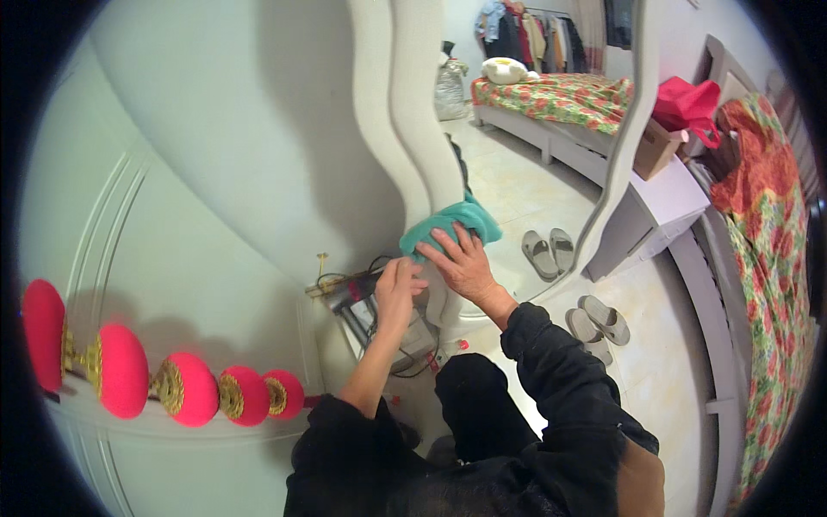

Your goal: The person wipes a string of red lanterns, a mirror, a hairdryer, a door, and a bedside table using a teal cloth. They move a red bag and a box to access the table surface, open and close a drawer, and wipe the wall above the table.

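Observation:
A teal cloth (452, 226) lies bunched over the curved white frame (413, 112) of a tall mirror (551, 164). My right hand (469, 269) holds it there, with fingers spread across the fabric and pressing it to the frame. Part of the cloth folds over onto the glass. My left hand (397, 297) is just below the cloth's left end, beside the frame. Its fingers are loosely bent and a little apart, with nothing visible in them. Whether those fingertips touch the frame cannot be made out.
Behind my left hand, boxes and cables (353, 310) crowd the wall corner. Pink-red lantern balls (185, 388) hang at the left. Grey slippers (599, 323) lie on the floor at right, near a white cabinet (655, 211) and a bed with a flowered cover (767, 284).

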The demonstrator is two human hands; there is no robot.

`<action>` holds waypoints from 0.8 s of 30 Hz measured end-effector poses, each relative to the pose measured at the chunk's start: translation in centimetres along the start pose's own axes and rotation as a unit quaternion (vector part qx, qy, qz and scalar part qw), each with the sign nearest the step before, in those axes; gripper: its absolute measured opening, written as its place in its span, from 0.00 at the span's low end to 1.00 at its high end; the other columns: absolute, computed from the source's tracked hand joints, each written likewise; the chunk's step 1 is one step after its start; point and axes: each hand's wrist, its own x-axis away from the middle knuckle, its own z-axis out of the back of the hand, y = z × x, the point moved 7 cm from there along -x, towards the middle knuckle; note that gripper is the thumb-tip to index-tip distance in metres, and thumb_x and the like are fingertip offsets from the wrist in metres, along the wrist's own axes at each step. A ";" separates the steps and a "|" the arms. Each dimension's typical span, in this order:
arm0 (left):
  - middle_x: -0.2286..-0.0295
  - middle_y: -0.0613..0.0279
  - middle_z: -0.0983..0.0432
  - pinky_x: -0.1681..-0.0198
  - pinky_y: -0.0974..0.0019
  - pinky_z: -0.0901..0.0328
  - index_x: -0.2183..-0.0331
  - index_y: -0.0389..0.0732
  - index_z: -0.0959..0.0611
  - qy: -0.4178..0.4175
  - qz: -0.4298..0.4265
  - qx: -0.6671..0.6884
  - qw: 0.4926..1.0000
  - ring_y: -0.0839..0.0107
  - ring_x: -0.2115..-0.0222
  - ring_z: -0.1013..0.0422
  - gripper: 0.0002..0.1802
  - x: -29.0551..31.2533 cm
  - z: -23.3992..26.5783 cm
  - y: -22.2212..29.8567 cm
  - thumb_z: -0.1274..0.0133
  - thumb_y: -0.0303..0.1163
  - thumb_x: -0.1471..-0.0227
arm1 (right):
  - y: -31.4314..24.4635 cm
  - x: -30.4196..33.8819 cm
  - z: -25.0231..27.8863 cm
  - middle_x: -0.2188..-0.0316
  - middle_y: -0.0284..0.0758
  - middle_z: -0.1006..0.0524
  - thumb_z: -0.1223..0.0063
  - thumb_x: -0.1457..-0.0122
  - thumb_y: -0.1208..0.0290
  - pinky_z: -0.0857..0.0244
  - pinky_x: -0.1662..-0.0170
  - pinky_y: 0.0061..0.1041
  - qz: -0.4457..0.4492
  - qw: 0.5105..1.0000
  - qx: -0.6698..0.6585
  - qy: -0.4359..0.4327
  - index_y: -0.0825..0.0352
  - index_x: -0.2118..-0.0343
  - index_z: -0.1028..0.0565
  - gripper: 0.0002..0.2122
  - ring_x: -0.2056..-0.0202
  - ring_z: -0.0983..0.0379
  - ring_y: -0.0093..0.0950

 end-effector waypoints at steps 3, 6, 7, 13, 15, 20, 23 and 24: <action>0.64 0.57 0.21 0.66 0.70 0.32 0.56 0.35 0.23 0.005 -0.056 -0.036 0.998 0.72 0.70 0.24 0.15 0.2 -0.2 1.8 0.54 0.36 0.37 | 1.3 -2.7 2.0 0.40 0.29 0.36 0.38 0.54 0.66 0.41 0.45 0.51 0.009 1.000 -0.006 0.020 0.45 0.43 0.30 0.31 0.42 0.40 0.44; 0.61 0.58 0.22 0.64 0.72 0.33 0.55 0.36 0.24 -0.037 -0.095 -0.068 0.992 0.74 0.68 0.25 0.14 1.1 -1.8 4.6 0.57 0.34 0.36 | 4.9 -5.3 4.6 0.42 0.31 0.33 0.41 0.53 0.74 0.43 0.40 0.49 0.017 0.997 0.032 0.063 0.48 0.45 0.27 0.28 0.39 0.40 0.45; 0.61 0.59 0.22 0.63 0.72 0.34 0.55 0.36 0.24 -0.041 -0.105 -0.078 0.991 0.75 0.67 0.25 0.13 1.1 -2.0 4.6 0.56 0.31 0.37 | 6.7 -5.3 5.1 0.43 0.32 0.32 0.43 0.54 0.76 0.42 0.40 0.48 0.020 0.996 0.048 0.072 0.51 0.46 0.26 0.27 0.39 0.40 0.45; 0.63 0.54 0.22 0.62 0.67 0.33 0.54 0.36 0.22 -0.027 -0.192 -0.139 0.971 0.69 0.67 0.24 0.14 2.2 -2.9 7.3 0.52 0.29 0.40 | 23.8 -3.7 13.1 0.41 0.47 0.36 0.49 0.44 0.80 0.48 0.36 0.41 -0.241 0.931 0.085 0.261 0.66 0.45 0.30 0.21 0.39 0.43 0.49; 0.55 0.48 0.25 0.53 0.60 0.33 0.54 0.37 0.22 -0.026 -0.205 -0.194 0.959 0.58 0.57 0.26 0.15 2.3 -4.4 9.4 0.50 0.26 0.45 | 32.0 -1.0 14.6 0.41 0.51 0.37 0.53 0.37 0.69 0.49 0.37 0.40 -0.413 0.856 0.010 0.312 0.69 0.45 0.31 0.19 0.40 0.42 0.50; 0.41 0.44 0.43 0.39 0.49 0.48 0.51 0.38 0.24 0.111 -0.428 -0.275 0.854 0.46 0.40 0.46 0.23 1.5 -5.5 16.3 0.49 0.22 0.52 | 24.9 -10.0 13.7 0.40 0.50 0.36 0.52 0.38 0.67 0.56 0.35 0.49 -0.304 0.884 0.044 0.352 0.66 0.42 0.33 0.21 0.38 0.44 0.49; 0.40 0.45 0.43 0.37 0.44 0.54 0.51 0.37 0.24 0.150 -0.491 -0.351 0.783 0.48 0.36 0.51 0.24 0.1 -5.5 17.8 0.49 0.22 0.53 | 13.0 -15.1 11.2 0.36 0.39 0.40 0.47 0.43 0.70 0.57 0.35 0.53 -0.141 0.963 0.050 0.225 0.52 0.43 0.30 0.23 0.34 0.52 0.51; 0.40 0.45 0.44 0.37 0.44 0.54 0.51 0.38 0.24 0.143 -0.496 -0.380 0.768 0.47 0.36 0.51 0.24 -0.2 -5.9 17.8 0.49 0.23 0.53 | 10.6 -15.3 10.5 0.36 0.36 0.39 0.45 0.46 0.70 0.56 0.36 0.56 -0.103 0.980 0.056 0.158 0.48 0.44 0.29 0.24 0.34 0.52 0.51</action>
